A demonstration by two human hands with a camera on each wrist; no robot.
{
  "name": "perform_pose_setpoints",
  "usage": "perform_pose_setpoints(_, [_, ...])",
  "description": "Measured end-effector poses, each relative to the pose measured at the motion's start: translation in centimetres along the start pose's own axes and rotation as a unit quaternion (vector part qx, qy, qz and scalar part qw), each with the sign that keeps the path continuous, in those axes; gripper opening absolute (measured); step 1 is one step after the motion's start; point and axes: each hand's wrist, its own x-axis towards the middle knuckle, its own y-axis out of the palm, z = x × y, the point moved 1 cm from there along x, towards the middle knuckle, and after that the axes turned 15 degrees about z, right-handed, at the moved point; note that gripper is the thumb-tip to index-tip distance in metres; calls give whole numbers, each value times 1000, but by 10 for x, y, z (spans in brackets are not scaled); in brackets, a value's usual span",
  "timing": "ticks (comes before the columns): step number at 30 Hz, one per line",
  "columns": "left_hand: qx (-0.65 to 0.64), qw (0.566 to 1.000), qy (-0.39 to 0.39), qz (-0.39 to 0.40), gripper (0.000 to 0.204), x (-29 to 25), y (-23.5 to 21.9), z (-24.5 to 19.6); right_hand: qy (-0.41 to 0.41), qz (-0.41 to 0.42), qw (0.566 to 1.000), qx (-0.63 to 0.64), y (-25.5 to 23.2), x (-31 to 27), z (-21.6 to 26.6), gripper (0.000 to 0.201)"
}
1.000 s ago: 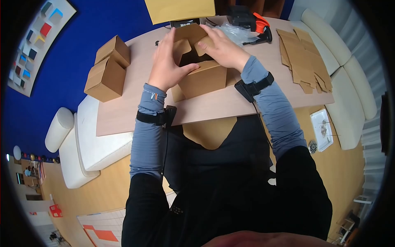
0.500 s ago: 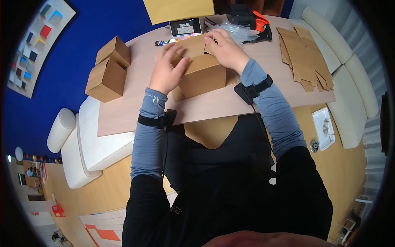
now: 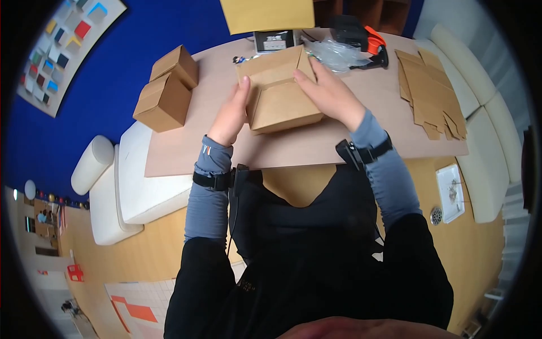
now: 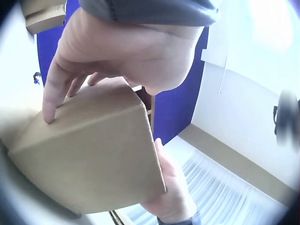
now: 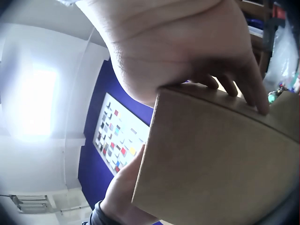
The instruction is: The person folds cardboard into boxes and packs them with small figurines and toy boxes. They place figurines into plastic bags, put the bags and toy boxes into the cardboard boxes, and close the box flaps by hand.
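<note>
A brown cardboard box [image 3: 285, 107] is between my hands at the near middle of the table, its broad panel tilted toward me in the head view. A wide flap [image 3: 274, 68] stands up along its far side. My left hand [image 3: 230, 113] grips the left side, thumb at the upper edge and fingers spread over the wall in the left wrist view. From the right, my right hand [image 3: 334, 95] holds the opposite side, its thumb over the edge. In the right wrist view its fingertips [image 5: 262, 108] press the cardboard. The box's inside is hidden.
Two finished-looking boxes [image 3: 164, 101] stand at the table's left. Flat cardboard sheets [image 3: 432, 93] lie at the right. Along the back are a clear plastic bag [image 3: 344, 55], a black and orange tool [image 3: 375, 42], a small screen [image 3: 275, 42] and a yellow panel [image 3: 268, 16].
The box's dark opening, visible at first, is covered now. Both hands have shifted from over the flaps to the box's sides, and the box has tilted toward me. The head view has shifted slightly.
</note>
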Motion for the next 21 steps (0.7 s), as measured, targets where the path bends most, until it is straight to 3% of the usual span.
perform_pose_setpoints(1, [-31, 999, -2, -23, 79, -13, 0, -10, -31, -41, 997, -63, 2, -6, 11, 73])
perform_pose_setpoints(4, [-119, 991, 54, -35, 78, -26, -26, -11, -104, -71, 990, -60, 7, -27, 51, 73])
perform_pose_setpoints(5, [-173, 982, 80, -17, 80, -33, -38, -13, -111, -66, 990, -56, 8, -32, 62, 73])
perform_pose_setpoints(6, [-178, 981, 76, 3, 82, -40, -52, -10, -170, -57, 979, -95, 9, -37, 73, 72])
perform_pose_setpoints(7, [-176, 981, 77, -6, 82, -49, -61, -11, -227, -49, 963, -134, 10, -43, 84, 70])
perform_pose_setpoints(10, [-263, 964, 37, -26, 82, -70, -71, -15, -299, 7, 936, -187, 22, -52, 103, 72])
perform_pose_setpoints(13, [-163, 986, -8, 19, 74, -78, -103, 10, -339, 68, 914, -213, 40, -58, 108, 73])
perform_pose_setpoints(14, [-158, 987, 0, -6, 56, -81, -100, 13, -379, 98, 892, -227, 46, -59, 107, 68])
perform_pose_setpoints(15, [-157, 987, 0, -10, 56, -84, -102, 16, -418, 126, 867, -241, 53, -60, 106, 63])
perform_pose_setpoints(17, [-115, 991, -52, -47, 43, -89, -111, 33, -426, 128, 866, -227, 67, -61, 101, 58])
perform_pose_setpoints(19, [-116, 991, -62, -31, 37, -88, -127, 52, -458, 115, 840, -267, 75, -61, 94, 56])
perform_pose_setpoints(21, [-112, 982, -6, -154, 33, -88, -125, 51, -452, 114, 845, -262, 81, -56, 82, 54])
